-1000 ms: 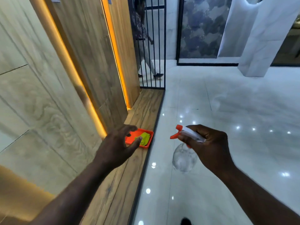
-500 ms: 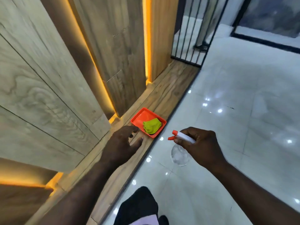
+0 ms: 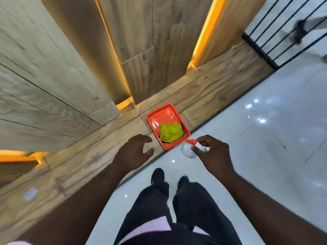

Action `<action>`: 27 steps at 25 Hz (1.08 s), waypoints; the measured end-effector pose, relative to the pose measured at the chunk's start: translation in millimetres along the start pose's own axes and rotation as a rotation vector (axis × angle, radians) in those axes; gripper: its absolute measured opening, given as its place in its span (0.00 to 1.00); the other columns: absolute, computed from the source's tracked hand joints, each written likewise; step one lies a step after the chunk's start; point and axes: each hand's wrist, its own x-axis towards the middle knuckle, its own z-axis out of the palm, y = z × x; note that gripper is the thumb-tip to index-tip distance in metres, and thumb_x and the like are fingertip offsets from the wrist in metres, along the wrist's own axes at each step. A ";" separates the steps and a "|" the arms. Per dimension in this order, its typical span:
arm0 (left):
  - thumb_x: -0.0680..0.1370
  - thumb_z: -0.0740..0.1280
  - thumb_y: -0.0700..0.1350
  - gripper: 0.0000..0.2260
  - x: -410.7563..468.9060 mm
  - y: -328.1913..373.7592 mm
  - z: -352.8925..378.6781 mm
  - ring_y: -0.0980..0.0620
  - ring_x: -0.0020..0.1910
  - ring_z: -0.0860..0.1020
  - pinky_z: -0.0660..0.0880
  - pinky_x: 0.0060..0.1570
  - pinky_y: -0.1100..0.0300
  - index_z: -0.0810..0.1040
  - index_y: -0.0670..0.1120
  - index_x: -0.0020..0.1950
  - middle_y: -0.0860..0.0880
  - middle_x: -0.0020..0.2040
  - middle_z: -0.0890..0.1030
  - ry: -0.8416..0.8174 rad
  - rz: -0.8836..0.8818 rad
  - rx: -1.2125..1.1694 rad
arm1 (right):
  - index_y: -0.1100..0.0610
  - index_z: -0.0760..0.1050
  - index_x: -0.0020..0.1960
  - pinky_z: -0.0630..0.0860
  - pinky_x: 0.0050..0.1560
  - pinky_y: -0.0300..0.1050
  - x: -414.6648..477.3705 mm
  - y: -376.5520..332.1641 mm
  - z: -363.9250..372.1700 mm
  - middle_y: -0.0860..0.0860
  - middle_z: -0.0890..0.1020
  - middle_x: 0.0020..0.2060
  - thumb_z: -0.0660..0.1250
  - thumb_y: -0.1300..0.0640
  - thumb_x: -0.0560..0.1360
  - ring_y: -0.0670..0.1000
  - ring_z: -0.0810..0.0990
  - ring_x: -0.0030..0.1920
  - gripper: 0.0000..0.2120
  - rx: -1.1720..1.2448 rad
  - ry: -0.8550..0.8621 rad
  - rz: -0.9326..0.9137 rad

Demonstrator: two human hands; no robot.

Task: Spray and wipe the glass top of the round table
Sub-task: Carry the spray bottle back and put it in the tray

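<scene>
An orange tray [image 3: 157,117] lies on the wooden floor strip by the wall, with a folded yellow-green cloth [image 3: 170,132] in its near half. My right hand [image 3: 214,152] grips a clear spray bottle [image 3: 188,150] with an orange nozzle, just off the tray's near right corner. My left hand [image 3: 134,151] hovers to the left of the tray, fingers loosely curved and holding nothing. The round glass table is not in view.
Wood-panelled walls [image 3: 53,76] with lit orange recesses rise behind the tray. Glossy white tile floor [image 3: 265,138] spreads to the right. A black barred gate [image 3: 283,32] stands at the upper right. My legs and dark shoes [image 3: 158,175] are directly below.
The view has tilted steeply downward and closer to the tray. Both hands now sit right beside it, the spray bottle near its corner. My legs and shoes have come into view.
</scene>
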 end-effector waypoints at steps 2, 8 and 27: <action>0.81 0.71 0.55 0.21 41.7 -3.2 17.3 0.48 0.64 0.79 0.72 0.63 0.60 0.79 0.48 0.71 0.49 0.68 0.80 -0.053 -0.098 -0.001 | 0.47 0.84 0.49 0.72 0.42 0.22 67.6 15.1 5.8 0.42 0.86 0.42 0.80 0.57 0.75 0.38 0.83 0.42 0.08 -0.077 -0.120 0.000; 0.81 0.70 0.55 0.22 158.9 -49.6 101.3 0.45 0.69 0.76 0.72 0.69 0.53 0.76 0.48 0.73 0.46 0.69 0.79 -0.202 -0.335 -0.046 | 0.58 0.86 0.52 0.68 0.42 0.26 267.3 99.1 99.4 0.53 0.90 0.47 0.79 0.63 0.71 0.52 0.87 0.47 0.10 -0.262 -0.334 -0.062; 0.78 0.75 0.48 0.15 327.2 -135.1 253.6 0.59 0.48 0.78 0.66 0.45 0.81 0.82 0.45 0.63 0.48 0.58 0.85 0.164 -0.473 -0.329 | 0.60 0.75 0.75 0.72 0.69 0.46 510.9 232.9 290.8 0.58 0.81 0.70 0.73 0.51 0.81 0.60 0.79 0.72 0.26 -0.465 -0.345 -0.457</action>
